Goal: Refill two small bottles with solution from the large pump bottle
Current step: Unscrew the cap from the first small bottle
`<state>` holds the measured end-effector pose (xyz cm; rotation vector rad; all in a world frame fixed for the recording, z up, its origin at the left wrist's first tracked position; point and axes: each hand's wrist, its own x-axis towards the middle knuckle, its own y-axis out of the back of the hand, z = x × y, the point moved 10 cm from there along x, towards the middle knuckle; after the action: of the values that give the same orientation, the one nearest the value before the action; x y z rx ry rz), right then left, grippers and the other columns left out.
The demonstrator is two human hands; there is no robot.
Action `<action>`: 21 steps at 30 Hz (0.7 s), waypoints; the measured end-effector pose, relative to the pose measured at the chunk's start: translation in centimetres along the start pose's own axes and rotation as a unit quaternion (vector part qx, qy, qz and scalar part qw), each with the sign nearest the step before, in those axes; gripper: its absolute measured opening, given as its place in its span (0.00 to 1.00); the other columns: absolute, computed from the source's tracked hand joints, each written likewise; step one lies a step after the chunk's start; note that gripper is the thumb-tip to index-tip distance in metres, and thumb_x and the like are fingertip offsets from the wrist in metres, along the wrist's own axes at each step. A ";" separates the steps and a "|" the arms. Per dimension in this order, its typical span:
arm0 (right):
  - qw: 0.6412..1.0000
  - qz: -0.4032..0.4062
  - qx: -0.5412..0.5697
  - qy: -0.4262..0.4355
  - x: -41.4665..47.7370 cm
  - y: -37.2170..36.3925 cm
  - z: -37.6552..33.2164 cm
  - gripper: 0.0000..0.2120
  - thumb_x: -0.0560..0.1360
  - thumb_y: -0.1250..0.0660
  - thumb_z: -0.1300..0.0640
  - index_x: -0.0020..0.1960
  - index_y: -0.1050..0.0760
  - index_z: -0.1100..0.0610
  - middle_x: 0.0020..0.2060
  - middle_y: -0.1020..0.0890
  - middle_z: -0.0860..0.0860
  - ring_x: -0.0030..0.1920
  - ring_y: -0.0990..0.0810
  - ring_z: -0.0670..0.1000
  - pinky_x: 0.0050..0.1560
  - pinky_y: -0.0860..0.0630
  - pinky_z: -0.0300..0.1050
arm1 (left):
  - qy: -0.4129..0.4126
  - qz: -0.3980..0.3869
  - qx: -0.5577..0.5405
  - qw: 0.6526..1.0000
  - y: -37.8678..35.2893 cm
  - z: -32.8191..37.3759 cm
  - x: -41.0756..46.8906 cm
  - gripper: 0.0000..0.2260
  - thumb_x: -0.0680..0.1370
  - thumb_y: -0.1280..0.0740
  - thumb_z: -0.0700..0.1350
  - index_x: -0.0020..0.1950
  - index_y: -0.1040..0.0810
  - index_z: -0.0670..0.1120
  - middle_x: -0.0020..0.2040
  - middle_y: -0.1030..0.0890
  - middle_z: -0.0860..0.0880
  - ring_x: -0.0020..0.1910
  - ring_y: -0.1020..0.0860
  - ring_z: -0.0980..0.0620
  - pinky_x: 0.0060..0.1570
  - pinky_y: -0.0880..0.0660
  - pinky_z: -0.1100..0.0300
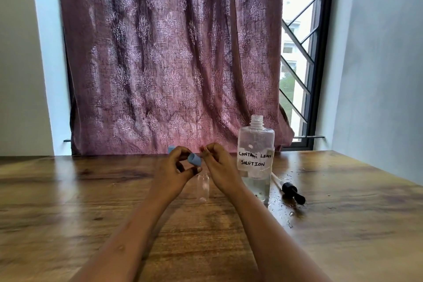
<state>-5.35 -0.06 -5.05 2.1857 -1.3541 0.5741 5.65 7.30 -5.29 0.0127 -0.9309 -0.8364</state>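
1. Toward the far edge of the wooden table (91, 190), near its middle, the left hand (176, 170) is raised above the surface with its fingers pinched narrowly on a small blue cap (194, 159), which is tilted.
2. Just beside it, the right hand (217, 167) is also raised, fingertips drawn together close to the cap; whether they touch the cap or hold anything cannot be told.
3. Below and between the two hands, a small clear bottle (203, 186) stands upright on the surface, uncapped.
4. Partly hidden behind the left hand, a second blue item (171, 149) shows near the far edge; its identity cannot be told.
5. Right of the hands, the large clear bottle (256, 160) stands upright with its threaded neck open, about a quarter full, labelled "CONTACT LENS SOLUTION".
6. Just right of the large bottle, the black pump head (293, 192) with its white tube lies flat on the surface among scattered droplets (290, 214).
7. Behind the far edge hangs a patterned purple curtain (169, 52).
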 end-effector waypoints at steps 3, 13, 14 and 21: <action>0.997 -0.061 -0.038 -0.029 -0.4 -1.1 0.9 0.06 0.78 0.39 0.50 0.46 0.30 0.51 0.39 0.26 0.45 0.41 0.27 0.43 0.44 0.30 0.36 | 0.054 -0.009 0.024 0.998 0.4 -2.0 0.3 0.16 0.66 0.23 0.38 0.40 0.28 0.53 0.41 0.19 0.53 0.36 0.22 0.55 0.36 0.28 0.60; 0.974 -0.146 -0.156 -0.073 -1.7 -2.1 1.7 0.21 0.69 0.26 0.57 0.59 0.27 0.56 0.56 0.24 0.52 0.54 0.27 0.47 0.49 0.30 0.37 | 0.154 -0.224 0.177 0.946 -2.4 -5.9 -1.7 0.13 0.64 0.23 0.45 0.37 0.27 0.55 0.44 0.21 0.52 0.45 0.23 0.52 0.44 0.27 0.59; 0.974 -0.148 -0.156 -0.071 -1.8 -2.2 1.6 0.20 0.69 0.26 0.58 0.58 0.26 0.57 0.54 0.23 0.51 0.52 0.27 0.47 0.46 0.31 0.35 | 0.156 -0.233 0.174 0.944 -2.4 -5.9 -1.8 0.13 0.65 0.23 0.46 0.39 0.26 0.55 0.45 0.21 0.53 0.47 0.23 0.53 0.45 0.27 0.59; 0.975 -0.139 -0.161 -0.070 -1.6 -2.2 1.6 0.19 0.67 0.26 0.66 0.55 0.25 0.59 0.44 0.23 0.52 0.45 0.26 0.48 0.48 0.26 0.43 | 0.140 -0.299 0.172 0.928 -3.2 -5.2 -2.4 0.10 0.68 0.24 0.46 0.42 0.23 0.57 0.53 0.20 0.52 0.56 0.23 0.52 0.60 0.27 0.52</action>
<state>-3.88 0.90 -7.72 2.1225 -1.0909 0.0878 6.60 4.92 -11.31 0.7359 -0.7954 -1.1819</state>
